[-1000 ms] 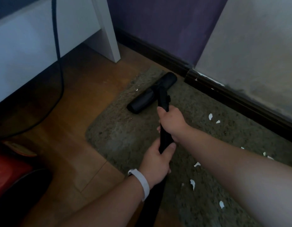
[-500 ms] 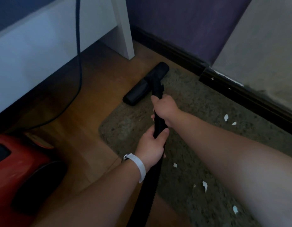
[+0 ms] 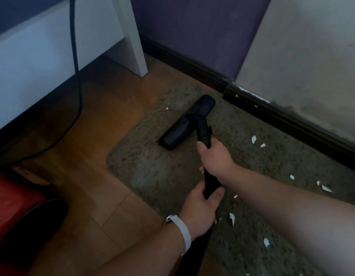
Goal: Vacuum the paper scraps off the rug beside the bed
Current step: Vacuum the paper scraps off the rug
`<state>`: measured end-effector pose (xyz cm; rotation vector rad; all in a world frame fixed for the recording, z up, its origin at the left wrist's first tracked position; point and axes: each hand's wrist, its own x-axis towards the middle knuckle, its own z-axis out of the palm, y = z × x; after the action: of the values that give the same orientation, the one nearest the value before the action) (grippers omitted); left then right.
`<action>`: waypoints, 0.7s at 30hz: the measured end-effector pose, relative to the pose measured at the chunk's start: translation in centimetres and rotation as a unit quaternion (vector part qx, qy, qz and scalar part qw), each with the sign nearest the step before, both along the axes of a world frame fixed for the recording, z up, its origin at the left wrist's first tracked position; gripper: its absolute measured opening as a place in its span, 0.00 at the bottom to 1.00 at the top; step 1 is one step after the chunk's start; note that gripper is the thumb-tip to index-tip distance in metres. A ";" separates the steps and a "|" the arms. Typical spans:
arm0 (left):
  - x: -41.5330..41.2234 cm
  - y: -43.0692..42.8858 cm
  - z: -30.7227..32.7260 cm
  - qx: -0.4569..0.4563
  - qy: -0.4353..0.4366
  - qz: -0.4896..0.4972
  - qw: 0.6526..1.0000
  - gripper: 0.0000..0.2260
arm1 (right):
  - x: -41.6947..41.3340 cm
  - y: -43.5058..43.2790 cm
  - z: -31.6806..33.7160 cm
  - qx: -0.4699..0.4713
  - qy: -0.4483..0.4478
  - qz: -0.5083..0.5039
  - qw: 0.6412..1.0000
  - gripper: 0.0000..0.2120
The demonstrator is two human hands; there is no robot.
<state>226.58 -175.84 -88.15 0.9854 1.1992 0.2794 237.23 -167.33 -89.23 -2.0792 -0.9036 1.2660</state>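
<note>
- We reach both arms forward. Our right hand [image 3: 216, 158] is curled round the black vacuum wand [image 3: 204, 130], on the side nearer the floor head [image 3: 188, 122].
- Our left hand [image 3: 200, 211] grips the same wand just behind it, with the thumb lying along the top. A white wristband [image 3: 182, 233] sits on that wrist.
- The floor head lies flat and diagonal on the rug [image 3: 150, 172], near the rug's far left corner.
- White paper scraps [image 3: 253, 139] lie scattered on the rug, mostly to the right of the wand.
- Our right hand covers part of the wand, and the hose [image 3: 192, 255] runs out of the bottom edge.
- The red vacuum body [image 3: 11, 206] is cut off at the left edge and hard to make out in the dim light.
- Around the rug is a wooden floor [image 3: 83, 148], with a dark baseboard [image 3: 292, 120] below a purple wall [image 3: 192, 26].
- A black cable [image 3: 75, 56] hangs in front of the white furniture [image 3: 33, 52].
</note>
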 end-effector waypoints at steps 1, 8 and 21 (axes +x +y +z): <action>0.1 -0.2 0.1 0.004 -0.004 0.003 1.000 0.04 | 0.1 -0.2 0.2 0.004 -0.011 0.004 1.000 0.12; -0.5 2.9 0.5 0.068 -0.004 0.115 0.991 0.07 | -2.3 4.3 2.1 0.080 -0.009 0.047 0.996 0.12; -2.9 6.8 0.2 0.049 0.034 0.082 0.995 0.04 | -4.4 8.3 -0.2 0.015 0.072 0.004 0.997 0.17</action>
<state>223.64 -169.06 -87.94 0.9887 1.3419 0.4398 232.84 -159.05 -89.48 -1.9353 -0.8608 1.3794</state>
